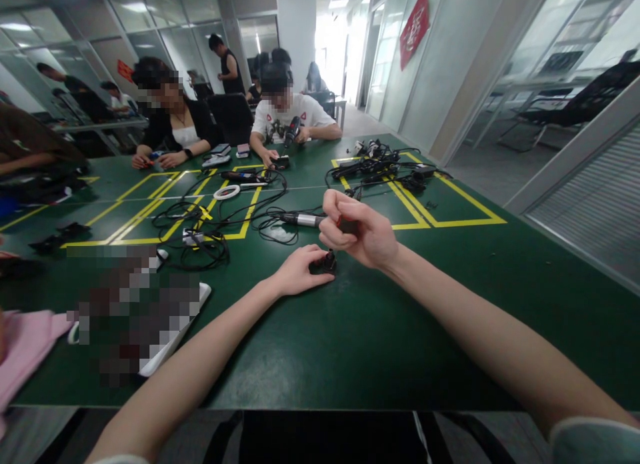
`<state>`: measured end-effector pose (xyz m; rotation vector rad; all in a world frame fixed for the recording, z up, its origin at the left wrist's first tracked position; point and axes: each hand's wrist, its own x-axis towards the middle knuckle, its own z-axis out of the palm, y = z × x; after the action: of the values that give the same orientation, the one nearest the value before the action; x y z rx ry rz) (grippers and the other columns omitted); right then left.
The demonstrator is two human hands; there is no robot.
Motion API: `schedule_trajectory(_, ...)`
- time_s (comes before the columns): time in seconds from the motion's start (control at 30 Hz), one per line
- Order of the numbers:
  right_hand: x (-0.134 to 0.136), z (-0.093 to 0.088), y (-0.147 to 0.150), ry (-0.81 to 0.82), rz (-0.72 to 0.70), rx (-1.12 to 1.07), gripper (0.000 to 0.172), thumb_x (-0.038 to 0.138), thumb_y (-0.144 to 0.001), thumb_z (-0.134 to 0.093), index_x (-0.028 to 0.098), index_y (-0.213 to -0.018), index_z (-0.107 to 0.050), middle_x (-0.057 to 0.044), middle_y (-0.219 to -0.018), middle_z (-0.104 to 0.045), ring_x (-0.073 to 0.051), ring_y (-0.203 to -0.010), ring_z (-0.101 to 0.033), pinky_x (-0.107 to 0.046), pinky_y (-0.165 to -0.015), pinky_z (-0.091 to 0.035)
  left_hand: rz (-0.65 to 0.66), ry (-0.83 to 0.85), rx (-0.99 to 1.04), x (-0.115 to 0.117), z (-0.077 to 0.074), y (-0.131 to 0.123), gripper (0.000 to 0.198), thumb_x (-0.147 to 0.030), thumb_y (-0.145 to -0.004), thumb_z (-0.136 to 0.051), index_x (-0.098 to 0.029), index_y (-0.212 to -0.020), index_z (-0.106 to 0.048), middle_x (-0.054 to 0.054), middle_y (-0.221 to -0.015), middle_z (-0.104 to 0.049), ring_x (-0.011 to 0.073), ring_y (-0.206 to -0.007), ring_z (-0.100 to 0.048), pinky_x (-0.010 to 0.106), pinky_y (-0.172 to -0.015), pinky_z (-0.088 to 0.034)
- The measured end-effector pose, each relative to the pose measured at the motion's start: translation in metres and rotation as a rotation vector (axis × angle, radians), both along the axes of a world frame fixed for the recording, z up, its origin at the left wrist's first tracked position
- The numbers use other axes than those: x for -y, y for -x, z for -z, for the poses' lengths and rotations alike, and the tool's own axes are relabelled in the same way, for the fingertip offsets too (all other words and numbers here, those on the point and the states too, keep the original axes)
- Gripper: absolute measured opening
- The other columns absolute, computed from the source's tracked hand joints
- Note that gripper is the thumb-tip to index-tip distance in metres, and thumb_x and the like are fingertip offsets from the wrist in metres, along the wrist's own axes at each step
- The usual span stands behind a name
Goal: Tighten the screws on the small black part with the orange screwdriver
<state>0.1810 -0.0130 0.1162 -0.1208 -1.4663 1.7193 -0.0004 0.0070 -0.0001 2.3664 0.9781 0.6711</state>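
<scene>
The left hand (301, 272) has its grip around a black part (329, 263); the right hand (367, 232) curls nearby, its hold unclear.

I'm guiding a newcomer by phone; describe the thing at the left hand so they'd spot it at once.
On the green table, follow the left forearm forward. The left hand curls thumb and fingers around a small black part. Unlike the black cables beyond, it is compact and sits within a hand's grasp.
</scene>
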Motion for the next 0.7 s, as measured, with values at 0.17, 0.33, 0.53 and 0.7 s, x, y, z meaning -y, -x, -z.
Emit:
schedule_trajectory(0.17,-0.0067,-0.0036,-0.0010,-0.065,0.111,0.055,0.047,0.057,-0.094,-0.076,0.018,-0.078,-0.057,0.003,-0.070,-0.059,-0.008,-0.048,-0.052,-0.023,-0.048,-0.038,0.017,0.009,0.016,-0.0007,0.0017,0.0012,0.031,-0.040,-0.092,-0.082,-0.020,-0.116,-0.077,0.008,-0.112,-0.072,0.0267,-0.105,-0.068,0.040,-0.101,-0.055)
schedule_trajectory(0.33,-0.0086,-0.0035,-0.0003,0.029,0.102,0.046,0.059,0.063,-0.097,-0.069,0.019,-0.065,-0.049,0.008,-0.055,-0.039,-0.005,-0.045,-0.029,-0.019,-0.043,-0.022,0.009,0.011,0.008,-0.0010,0.0033,0.0012,0.032,-0.040,-0.091,-0.082,-0.018,-0.115,-0.077,0.009,-0.109,-0.071,0.0257,-0.100,-0.067,0.039,-0.096,-0.055)
schedule_trajectory(0.53,-0.0075,0.0034,0.0004,0.000,0.090,-0.035,0.041,0.049,-0.094,-0.075,0.023,-0.078,-0.047,0.013,-0.050,-0.037,-0.004,-0.043,-0.019,-0.017,-0.042,-0.017,0.023,0.030,0.026,-0.0012,0.0022,0.0010,0.030,-0.040,-0.091,-0.082,-0.020,-0.112,-0.077,0.008,-0.107,-0.071,0.0250,-0.099,-0.067,0.038,-0.095,-0.055)
schedule_trajectory(0.7,-0.0078,0.0031,0.0038,-0.028,0.166,-0.021,0.043,0.052,-0.091,-0.081,0.020,-0.080,-0.054,0.006,-0.067,-0.058,-0.008,-0.047,-0.049,-0.020,-0.044,-0.037,0.014,0.015,0.021,0.0000,-0.0004,0.0005,0.030,-0.039,-0.091,-0.082,-0.019,-0.113,-0.077,0.008,-0.105,-0.071,0.0257,-0.099,-0.067,0.039,-0.095,-0.055)
